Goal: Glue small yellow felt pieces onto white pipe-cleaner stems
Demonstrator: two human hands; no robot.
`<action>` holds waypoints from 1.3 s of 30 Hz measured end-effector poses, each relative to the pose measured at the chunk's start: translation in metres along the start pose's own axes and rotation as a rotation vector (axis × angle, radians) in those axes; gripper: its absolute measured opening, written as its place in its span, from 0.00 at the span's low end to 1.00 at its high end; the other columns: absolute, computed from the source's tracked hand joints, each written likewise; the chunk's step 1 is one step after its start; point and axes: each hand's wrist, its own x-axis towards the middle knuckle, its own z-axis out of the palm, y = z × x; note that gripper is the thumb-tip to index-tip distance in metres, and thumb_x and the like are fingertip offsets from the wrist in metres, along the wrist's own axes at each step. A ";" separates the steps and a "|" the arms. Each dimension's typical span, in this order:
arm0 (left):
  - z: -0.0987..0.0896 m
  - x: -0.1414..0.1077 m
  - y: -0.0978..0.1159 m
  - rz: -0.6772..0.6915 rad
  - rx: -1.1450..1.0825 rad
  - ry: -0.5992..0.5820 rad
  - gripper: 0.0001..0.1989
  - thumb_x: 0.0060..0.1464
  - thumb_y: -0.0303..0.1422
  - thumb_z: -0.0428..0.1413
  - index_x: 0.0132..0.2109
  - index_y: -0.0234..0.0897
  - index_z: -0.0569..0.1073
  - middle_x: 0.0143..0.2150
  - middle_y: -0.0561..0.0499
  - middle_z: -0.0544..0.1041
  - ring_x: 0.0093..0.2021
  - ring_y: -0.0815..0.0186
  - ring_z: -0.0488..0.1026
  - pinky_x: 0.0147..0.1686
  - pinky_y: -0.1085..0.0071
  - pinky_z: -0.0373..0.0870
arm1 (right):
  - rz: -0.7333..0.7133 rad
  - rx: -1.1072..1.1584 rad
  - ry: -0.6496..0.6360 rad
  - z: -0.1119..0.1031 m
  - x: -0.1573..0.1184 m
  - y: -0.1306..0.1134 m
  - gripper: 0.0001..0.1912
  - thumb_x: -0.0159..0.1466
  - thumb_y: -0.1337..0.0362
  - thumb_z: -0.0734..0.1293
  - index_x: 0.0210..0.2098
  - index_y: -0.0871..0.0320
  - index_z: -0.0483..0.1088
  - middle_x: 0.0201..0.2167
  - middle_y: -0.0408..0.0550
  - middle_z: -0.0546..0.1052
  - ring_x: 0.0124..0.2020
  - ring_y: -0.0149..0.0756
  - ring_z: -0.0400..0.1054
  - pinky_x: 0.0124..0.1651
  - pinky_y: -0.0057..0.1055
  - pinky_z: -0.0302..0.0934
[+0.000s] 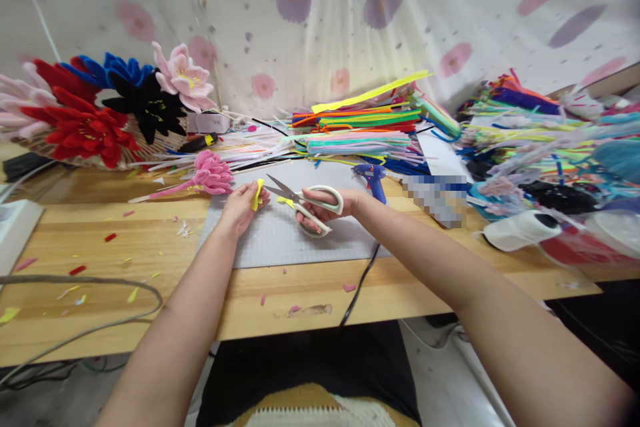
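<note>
Pinched between the fingers of my left hand (240, 209) is a small yellow piece (257, 195), held upright over the left part of the grey mat (270, 247). My right hand (323, 207) has its fingers through the pale handles of the scissors (299, 198). The blades are spread apart and point left, close to the yellow piece. Another bit of yellow (285, 201) shows just under the blades. Left of the mat lies a pink fuzzy flower (213, 175) with a pink stem.
A blue glue gun (371, 179) stands behind my right wrist, its black cord (361, 283) crossing the front edge. Bundled pipe cleaners (360, 120) line the back. Finished flowers (90, 127) fill the back left. A white spool (523, 230) lies right; a grey cable (145, 287) loops left.
</note>
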 end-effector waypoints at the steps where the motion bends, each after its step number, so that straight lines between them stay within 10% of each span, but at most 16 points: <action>1: 0.000 0.000 0.000 -0.001 0.001 -0.001 0.12 0.46 0.35 0.60 0.28 0.32 0.67 0.23 0.54 0.70 0.25 0.73 0.69 0.33 0.72 0.69 | -0.004 -0.001 -0.002 0.000 0.000 0.000 0.34 0.62 0.42 0.47 0.35 0.66 0.67 0.22 0.50 0.71 0.24 0.32 0.66 0.30 0.30 0.63; 39: 0.003 -0.002 0.000 0.026 0.017 0.022 0.13 0.44 0.37 0.61 0.28 0.33 0.67 0.22 0.54 0.71 0.25 0.73 0.70 0.33 0.72 0.70 | -0.037 0.009 -0.011 0.003 0.001 -0.001 0.35 0.62 0.42 0.47 0.35 0.66 0.68 0.20 0.50 0.71 0.23 0.32 0.65 0.27 0.28 0.60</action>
